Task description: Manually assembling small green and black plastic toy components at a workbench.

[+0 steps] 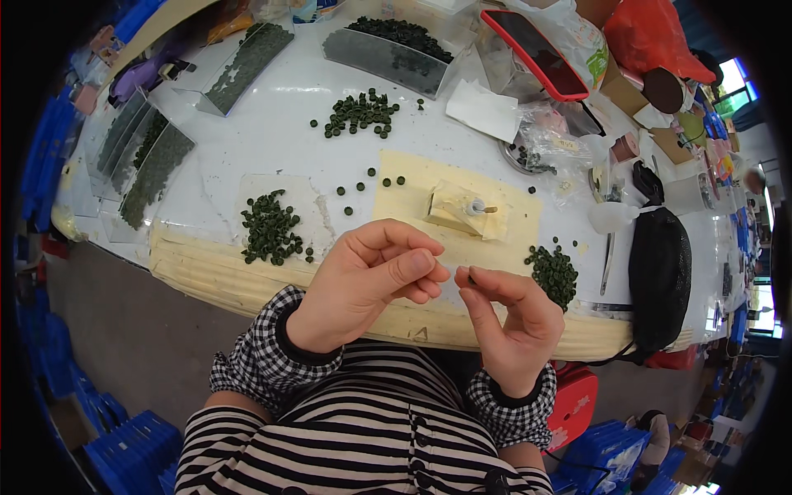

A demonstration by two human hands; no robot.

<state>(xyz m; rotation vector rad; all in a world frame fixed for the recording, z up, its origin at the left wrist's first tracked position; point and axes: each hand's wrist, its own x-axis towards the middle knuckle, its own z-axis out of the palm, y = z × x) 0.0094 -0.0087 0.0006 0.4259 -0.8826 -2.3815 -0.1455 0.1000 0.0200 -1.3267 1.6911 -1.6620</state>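
Over the table's near edge, my two hands face each other with fingertips almost meeting. My right hand (518,322) pinches a small dark green round piece (471,280) between thumb and forefinger. The thumb and forefinger of my left hand (363,285) are pressed together; whatever is between them, if anything, is hidden. Just beyond the fingers stands a yellowish tape-wrapped block (445,213) with a small pale tip on top. A pile of dark green pieces (271,229) lies left of my left hand, and a similar pile (556,279) is by my right hand.
More green pieces (360,114) are scattered farther back. Clear trays (388,62) of them stand along the far and left sides. At the right are a red-cased phone (540,58), a white tissue (483,110), plastic bags and a black mesh pouch (660,276).
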